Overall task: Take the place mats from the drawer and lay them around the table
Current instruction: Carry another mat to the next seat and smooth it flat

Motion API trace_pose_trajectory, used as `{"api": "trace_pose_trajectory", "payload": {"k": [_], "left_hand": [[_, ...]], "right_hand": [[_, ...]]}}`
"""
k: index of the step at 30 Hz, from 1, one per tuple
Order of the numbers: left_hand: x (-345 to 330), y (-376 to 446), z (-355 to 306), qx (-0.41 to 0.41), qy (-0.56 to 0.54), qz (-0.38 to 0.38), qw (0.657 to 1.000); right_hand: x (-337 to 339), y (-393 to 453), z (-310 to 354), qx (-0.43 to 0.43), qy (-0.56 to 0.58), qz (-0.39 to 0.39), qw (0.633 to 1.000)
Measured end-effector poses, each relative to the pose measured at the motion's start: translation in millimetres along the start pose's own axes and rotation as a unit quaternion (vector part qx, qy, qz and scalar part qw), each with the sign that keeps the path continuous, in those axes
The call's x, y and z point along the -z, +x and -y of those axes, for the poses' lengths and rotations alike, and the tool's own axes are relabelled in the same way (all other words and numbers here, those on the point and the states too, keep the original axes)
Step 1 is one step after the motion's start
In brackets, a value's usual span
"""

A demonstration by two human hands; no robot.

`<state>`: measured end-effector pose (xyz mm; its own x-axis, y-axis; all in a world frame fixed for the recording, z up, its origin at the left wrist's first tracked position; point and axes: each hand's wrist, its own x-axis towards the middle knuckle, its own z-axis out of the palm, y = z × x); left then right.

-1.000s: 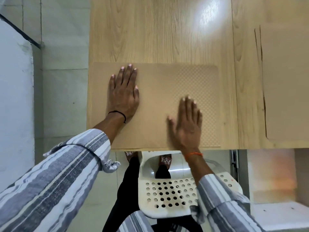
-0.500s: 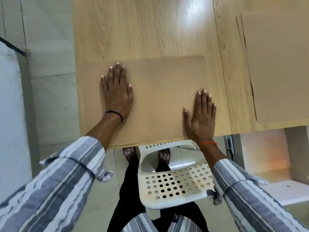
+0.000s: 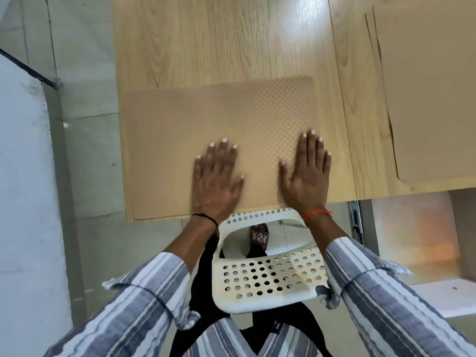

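A tan place mat (image 3: 201,124) with a fine checked texture lies flat on the light wooden table (image 3: 219,42), along its near edge and left corner. My left hand (image 3: 216,179) rests flat on the mat's near middle, fingers straight and spread. My right hand (image 3: 307,173) lies flat on the mat's near right corner, fingers straight. More tan place mats (image 3: 432,86) lie stacked at the table's right, their edges slightly offset.
A white perforated plastic chair (image 3: 268,276) stands pushed in under the table's near edge, between my arms. An open drawer (image 3: 422,238) with a metal slide rail (image 3: 356,225) shows at the lower right. Tiled floor and a pale wall lie to the left.
My left hand has slid right and toward the near edge across the mat. My right hand stays at the mat's right corner. The camera view has shifted slightly.
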<state>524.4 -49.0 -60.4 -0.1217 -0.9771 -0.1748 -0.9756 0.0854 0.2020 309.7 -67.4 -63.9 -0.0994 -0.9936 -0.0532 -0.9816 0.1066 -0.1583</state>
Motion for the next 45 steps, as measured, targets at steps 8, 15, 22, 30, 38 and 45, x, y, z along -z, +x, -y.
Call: {"api": "trace_pose_trajectory", "payload": {"k": [8,15,22,30,38,45], "left_hand": [[18.7,-12.2,104.4,0.119,-0.005,-0.033,0.992],[19.5,-13.1,106.7,0.133,-0.010,-0.046,0.990],[22.1,-11.5,133.3,0.088,0.004,-0.032,0.996],[53.3,55.4,147.9,0.099,-0.008,-0.044,0.994],[43.8,146.9,43.6,-0.051,-0.012,0.027,0.998],[43.8,114.1,154.9,0.135,-0.018,-0.036,0.990]], "right_hand": [[-0.3,-0.3,-1.8,0.004,0.004,0.005,1.000],[1.5,-6.0,64.3,0.087,0.029,0.025,0.996],[-25.2,-9.7,136.0,0.176,0.041,0.052,0.982],[-24.0,-9.9,126.7,0.173,0.017,0.043,0.984],[-23.6,-10.7,126.5,0.166,0.030,0.041,0.985],[-24.2,-9.8,125.1,0.169,0.026,0.045,0.984]]}}
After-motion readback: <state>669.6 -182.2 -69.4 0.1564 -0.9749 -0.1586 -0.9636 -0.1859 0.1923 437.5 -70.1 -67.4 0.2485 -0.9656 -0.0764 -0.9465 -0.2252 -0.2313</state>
